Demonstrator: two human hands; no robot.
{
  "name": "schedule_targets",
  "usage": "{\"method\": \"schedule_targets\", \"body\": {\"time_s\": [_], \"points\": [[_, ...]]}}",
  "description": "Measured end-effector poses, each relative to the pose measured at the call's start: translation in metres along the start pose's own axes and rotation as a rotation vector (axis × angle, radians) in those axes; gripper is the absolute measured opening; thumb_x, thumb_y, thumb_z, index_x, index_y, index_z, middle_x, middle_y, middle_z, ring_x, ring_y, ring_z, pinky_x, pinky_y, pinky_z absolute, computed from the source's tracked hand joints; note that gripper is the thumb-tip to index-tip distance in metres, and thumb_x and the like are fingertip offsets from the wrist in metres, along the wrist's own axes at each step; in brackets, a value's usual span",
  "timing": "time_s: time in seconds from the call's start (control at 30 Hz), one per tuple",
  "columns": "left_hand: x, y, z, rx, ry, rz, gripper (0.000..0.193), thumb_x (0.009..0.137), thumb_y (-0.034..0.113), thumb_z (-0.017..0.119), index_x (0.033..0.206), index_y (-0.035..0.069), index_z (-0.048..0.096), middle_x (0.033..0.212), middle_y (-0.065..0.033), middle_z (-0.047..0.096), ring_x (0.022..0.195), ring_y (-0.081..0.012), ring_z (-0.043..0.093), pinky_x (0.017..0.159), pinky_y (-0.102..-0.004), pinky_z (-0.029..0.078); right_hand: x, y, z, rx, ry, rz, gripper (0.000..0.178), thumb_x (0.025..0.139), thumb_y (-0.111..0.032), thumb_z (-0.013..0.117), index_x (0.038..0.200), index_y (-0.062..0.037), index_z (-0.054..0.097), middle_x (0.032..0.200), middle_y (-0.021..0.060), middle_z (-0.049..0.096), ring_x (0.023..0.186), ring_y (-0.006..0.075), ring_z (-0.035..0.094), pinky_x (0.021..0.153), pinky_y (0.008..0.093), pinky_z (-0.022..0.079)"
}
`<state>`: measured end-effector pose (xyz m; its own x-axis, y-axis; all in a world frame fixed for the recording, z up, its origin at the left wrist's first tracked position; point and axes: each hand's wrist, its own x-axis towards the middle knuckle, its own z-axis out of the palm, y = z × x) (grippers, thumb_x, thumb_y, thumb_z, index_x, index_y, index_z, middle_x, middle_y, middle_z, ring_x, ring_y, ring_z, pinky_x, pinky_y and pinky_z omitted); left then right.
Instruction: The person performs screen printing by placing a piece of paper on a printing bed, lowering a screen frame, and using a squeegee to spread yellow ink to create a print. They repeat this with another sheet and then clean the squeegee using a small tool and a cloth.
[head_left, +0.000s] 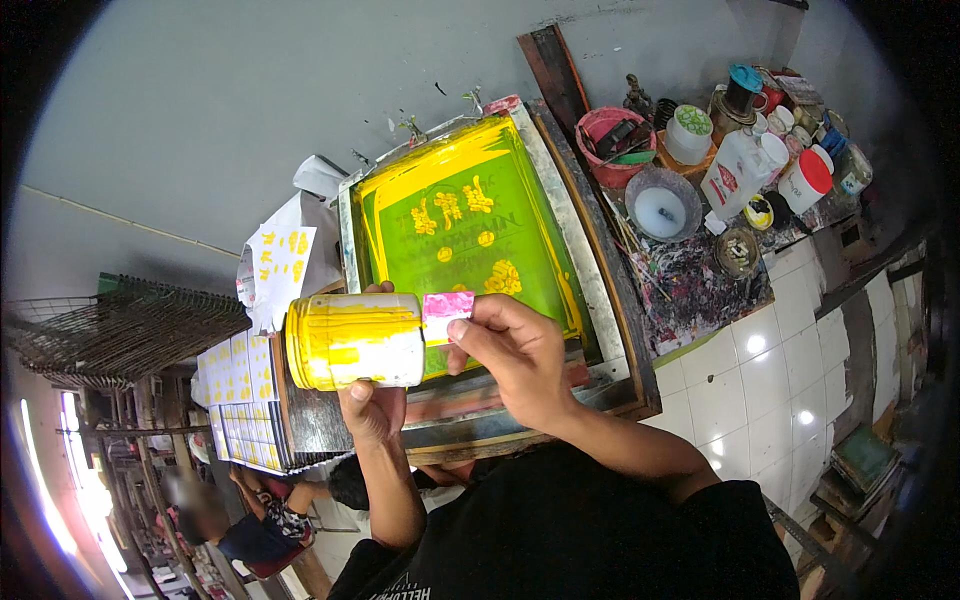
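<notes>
My left hand (374, 410) is wrapped round a jar (352, 342) smeared with yellow ink, its fingertips and thumb showing on opposite sides. The jar lies tilted on its side in the air, its yellow end to the left. In my right hand (522, 358) a small flat card (447, 306), white with pink smears, is pinched between thumb and fingers. The card's left end is at the jar's right end; I cannot tell whether they touch. Beneath both hands is a green printing screen (405, 262) in a pale frame, with yellow ink along its edges and over its cut-out shapes.
Right of the screen, a stained bench (690, 300) holds a red bucket (612, 140), a bowl of whitish liquid (660, 208), a plastic jug (735, 180) and several jars. Printed sheets (240, 385) lie on the left, near a wire rack (105, 330). A person (255, 530) sits at lower left.
</notes>
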<state>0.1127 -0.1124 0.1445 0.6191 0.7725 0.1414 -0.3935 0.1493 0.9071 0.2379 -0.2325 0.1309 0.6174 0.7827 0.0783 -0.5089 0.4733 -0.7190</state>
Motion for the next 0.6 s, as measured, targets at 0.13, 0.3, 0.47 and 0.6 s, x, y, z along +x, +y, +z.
{"method": "schedule_targets", "body": {"time_s": [0.13,0.3,0.47,0.6], "points": [[-0.003,-0.001,-0.008,0.071,-0.068,0.032,0.116,0.066,0.04,0.093,0.158,0.007,0.03,0.157,-0.025,0.039,0.143,-0.0379,0.044,0.118,-0.0522,0.04,0.006,-0.007,-0.012,-0.137,0.009,0.042,0.013,0.101,-0.01,0.064,0.106,0.0021,0.066,0.082,0.0006,0.064,0.072,0.0049,0.058,0.065,0.0224,0.047],[-0.011,0.002,-0.018,0.211,-0.097,0.026,0.116,0.066,0.038,0.094,0.157,0.006,0.03,0.158,-0.0246,0.038,0.142,-0.0369,0.046,0.116,-0.0533,0.042,0.005,-0.01,-0.018,-0.199,-0.016,0.11,0.011,0.1,-0.008,0.064,0.105,0.0022,0.067,0.081,0.001,0.064,0.069,0.0058,0.056,0.063,0.0224,0.045],[-0.013,0.002,-0.025,0.389,-0.144,0.064,0.111,0.067,0.033,0.093,0.155,0.005,0.032,0.156,-0.0231,0.04,0.142,-0.0363,0.046,0.116,-0.0542,0.041,0.008,-0.005,-0.025,-0.35,0.01,0.141,0.012,0.099,-0.008,0.066,0.105,0.0015,0.067,0.082,-0.0004,0.065,0.066,0.0042,0.055,0.059,0.0217,0.044],[-0.007,-0.005,-0.027,0.538,-0.171,0.147,0.1,0.065,0.028,0.093,0.147,0.006,0.04,0.146,-0.0212,0.05,0.143,-0.0387,0.044,0.124,-0.0584,0.026,0.014,0.002,-0.031,-0.525,0.03,0.127,0.019,0.097,-0.008,0.064,0.11,0.0061,0.067,0.089,0.0099,0.073,0.078,0.0105,0.066,0.069,0.0285,0.053]]}}
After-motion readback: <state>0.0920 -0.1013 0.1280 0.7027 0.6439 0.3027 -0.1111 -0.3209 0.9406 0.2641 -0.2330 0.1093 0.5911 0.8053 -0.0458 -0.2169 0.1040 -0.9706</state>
